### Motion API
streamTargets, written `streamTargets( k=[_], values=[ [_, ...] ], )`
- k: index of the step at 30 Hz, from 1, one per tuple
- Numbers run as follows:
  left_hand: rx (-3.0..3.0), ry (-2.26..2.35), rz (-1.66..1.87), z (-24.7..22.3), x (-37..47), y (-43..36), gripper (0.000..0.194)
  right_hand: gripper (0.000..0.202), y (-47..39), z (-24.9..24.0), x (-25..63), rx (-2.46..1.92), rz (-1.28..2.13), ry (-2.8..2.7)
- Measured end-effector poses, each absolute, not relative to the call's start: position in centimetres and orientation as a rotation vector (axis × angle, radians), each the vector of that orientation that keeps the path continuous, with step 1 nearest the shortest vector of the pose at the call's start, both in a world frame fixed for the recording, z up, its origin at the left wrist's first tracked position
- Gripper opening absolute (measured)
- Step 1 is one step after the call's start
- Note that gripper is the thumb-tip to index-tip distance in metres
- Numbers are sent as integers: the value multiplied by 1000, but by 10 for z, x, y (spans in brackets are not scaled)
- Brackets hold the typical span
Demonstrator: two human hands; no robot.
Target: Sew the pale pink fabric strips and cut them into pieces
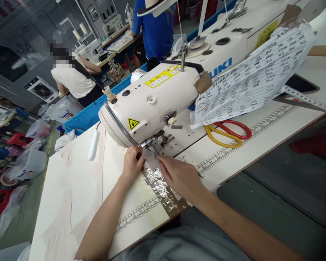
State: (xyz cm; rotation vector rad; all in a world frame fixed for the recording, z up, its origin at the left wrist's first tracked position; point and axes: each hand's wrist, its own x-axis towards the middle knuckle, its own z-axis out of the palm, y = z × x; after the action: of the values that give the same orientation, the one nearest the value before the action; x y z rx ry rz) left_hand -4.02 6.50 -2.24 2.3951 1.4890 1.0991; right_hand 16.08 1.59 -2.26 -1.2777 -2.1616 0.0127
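A white sewing machine (152, 98) stands tilted across the view, its presser foot and needle area (156, 141) just beyond my hands. Under that area lies a small piece of pale fabric (151, 159). My left hand (132, 164) pinches at the fabric's left edge, close to the needle, with thumb and finger together. From the other side, my right hand (180, 178) has its fingertips closed on the fabric's right edge. Shiny crinkled tape (159, 183) covers the table surface below the fabric. My fingers partly hide the fabric's edges.
Scissors with red and yellow handles (228, 133) lie right of the machine, beneath a handwritten sheet (252, 79). A white stick lamp (93, 145) and sheer pale cloth (84, 195) are at left. Printed rulers (138, 214) mark the table. Two people sit beyond a blue cloth trough (84, 117).
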Motion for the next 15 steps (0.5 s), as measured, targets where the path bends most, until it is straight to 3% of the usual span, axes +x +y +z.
streamTargets(
  k=[8,15],
  values=[
    [2725,1304,904,-12,-41,59,19,28,3,-23,166,-1310,5,-2142],
    [2904,1303,735,-4,-33,47,32,29,-62,-16,221,-1126,612,-2018]
  ],
)
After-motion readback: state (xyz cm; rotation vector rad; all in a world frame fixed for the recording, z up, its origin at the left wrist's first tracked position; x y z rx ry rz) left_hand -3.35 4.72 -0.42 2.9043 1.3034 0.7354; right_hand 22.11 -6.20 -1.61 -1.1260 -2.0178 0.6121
